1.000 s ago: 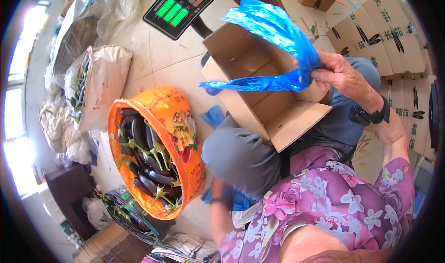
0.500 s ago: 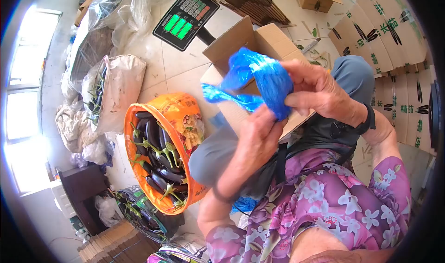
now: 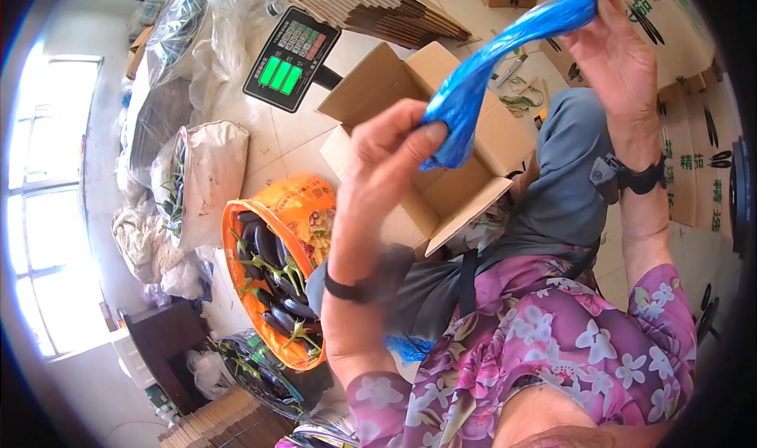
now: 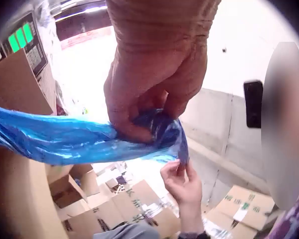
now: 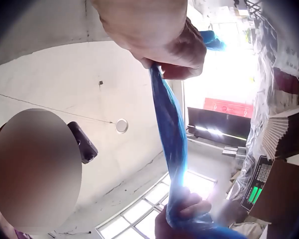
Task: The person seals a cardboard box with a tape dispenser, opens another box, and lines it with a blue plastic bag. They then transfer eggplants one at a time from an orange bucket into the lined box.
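A blue plastic bag [image 3: 489, 69] is drawn out in a twisted strip between both hands, above an open cardboard box [image 3: 449, 188]. My left hand [image 3: 382, 152] pinches its lower end between thumb and fingers; in the left wrist view the left hand [image 4: 159, 74] has the film bunched in its fingertips. Higher and to the right, my right hand [image 3: 615, 57] grips the other end near the top edge of the head view. The right wrist view shows the right hand [image 5: 164, 40] with the taut blue film hanging from its curled fingers.
An orange tub-shaped bag [image 3: 292, 203] full of eggplants [image 3: 272, 247] stands left of the knees. A scale display [image 3: 292, 57] rises behind the box. Flattened cartons [image 3: 371, 6] lie at the back, and a pale sack [image 3: 217, 176] sits at the left.
The left hand came up from beside the leg and met the right hand at the bag. Since then the right hand has risen up and away, stretching the bag between them.
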The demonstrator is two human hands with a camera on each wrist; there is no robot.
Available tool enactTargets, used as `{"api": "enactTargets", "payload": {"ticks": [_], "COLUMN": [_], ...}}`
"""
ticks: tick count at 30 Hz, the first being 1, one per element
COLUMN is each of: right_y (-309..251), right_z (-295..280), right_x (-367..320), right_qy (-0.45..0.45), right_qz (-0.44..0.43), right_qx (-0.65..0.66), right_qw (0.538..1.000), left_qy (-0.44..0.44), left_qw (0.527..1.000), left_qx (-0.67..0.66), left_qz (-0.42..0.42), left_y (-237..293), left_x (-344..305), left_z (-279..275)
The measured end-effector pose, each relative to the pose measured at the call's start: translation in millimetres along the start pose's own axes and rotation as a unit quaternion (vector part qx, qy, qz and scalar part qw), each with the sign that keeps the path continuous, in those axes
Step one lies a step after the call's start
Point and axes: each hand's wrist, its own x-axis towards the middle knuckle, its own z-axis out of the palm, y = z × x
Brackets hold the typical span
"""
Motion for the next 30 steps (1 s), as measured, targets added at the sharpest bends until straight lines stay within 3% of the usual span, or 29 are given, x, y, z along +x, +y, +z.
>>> {"api": "enactTargets", "payload": {"ticks": [2,4,5,6,7,8,9,10,11,12,14,18,19,20,21,24,26,28,29,30], "right_y": [-3.4,-14.4,-14.7,-7.2,-1.0,1.8,11.1,24.4,36.9,44.1,55.5,64.9,54.6,49.9,51.6,66.3,78.3,92.8,98.8,103.2], "right_z": [-1.7,-10.1,-11.6,-11.4,-9.9,-4.4,1.8,6.9,10.2,11.2,10.5,-26.7,-31.6,-34.3,-38.0,-46.3,-45.7,-52.8,-56.4,-59.8], "right_x": [-8.1,-12.2,-15.3,-19.2,-23.3,-32.3,-39.4,-43.7,-48.5,-53.0,-58.5,-35.6,-22.8,-14.5,-11.2,-10.9,-30.2,-50.2,-56.1,-60.0], "right_qy": [0.042,0.019,0.022,0.002,-0.017,-0.061,-0.102,-0.149,-0.197,-0.199,-0.246,-0.163,-0.104,-0.044,-0.046,-0.03,-0.085,-0.069,-0.055,-0.052], "right_qz": [-0.04,-0.044,-0.048,-0.106,-0.16,-0.132,-0.079,-0.073,-0.065,-0.064,0.164,0.103,0.149,0.193,0.195,0.22,0.354,0.39,0.428,0.429], "right_qx": [-0.022,-0.136,-0.138,-0.285,-0.425,-0.461,-0.447,-0.475,-0.5,-0.501,-0.475,-0.52,-0.515,-0.506,-0.508,-0.446,-0.397,-0.387,-0.374,-0.371], "right_qw": [0.998,0.99,0.989,0.953,0.891,0.875,0.885,0.864,0.841,0.84,0.829,0.832,0.837,0.839,0.838,0.867,0.843,0.833,0.821,0.822], "left_qy": [-0.004,-0.015,-0.013,-0.008,0.002,-0.004,0.026,0.056,0.026,0.027,-0.001,0.053,0.055,0.11,0.167,0.18,0.196,0.166,0.169,0.166], "left_qw": [1.0,0.993,0.969,0.927,0.844,0.844,0.923,0.973,0.974,0.975,0.925,0.923,0.925,0.903,0.874,0.868,0.876,0.858,0.869,0.869], "left_qx": [-0.022,0.113,0.24,0.363,0.537,0.536,0.382,0.215,0.218,0.216,0.378,0.379,0.374,0.416,0.455,0.462,0.438,0.485,0.46,0.461], "left_qz": [-0.014,-0.007,-0.05,-0.091,-0.02,-0.016,-0.041,-0.067,-0.055,-0.053,0.033,-0.026,-0.024,0.005,0.033,0.034,0.053,0.023,0.076,0.074], "left_y": [3.6,-20.5,-40.2,-58.2,-60.3,-61.9,-51.7,-41.9,-35.0,-42.3,-69.1,-112.7,-123.2,-133.7,-143.6,-166.4,-173.8,-173.0,-182.6,-178.7], "left_x": [4.8,14.3,16.5,18.1,13.2,11.6,11.7,11.5,16.0,21.0,31.1,37.0,43.1,51.0,58.3,91.8,105.3,111.7,114.5,113.3], "left_z": [-9.0,-22.1,-34.7,-48.9,-49.1,-46.8,-37.4,-27.2,-20.1,-19.0,-23.5,-38.8,-37.2,-34.6,-32.3,-26.7,-17.1,-11.4,-13.2,-14.5]}}
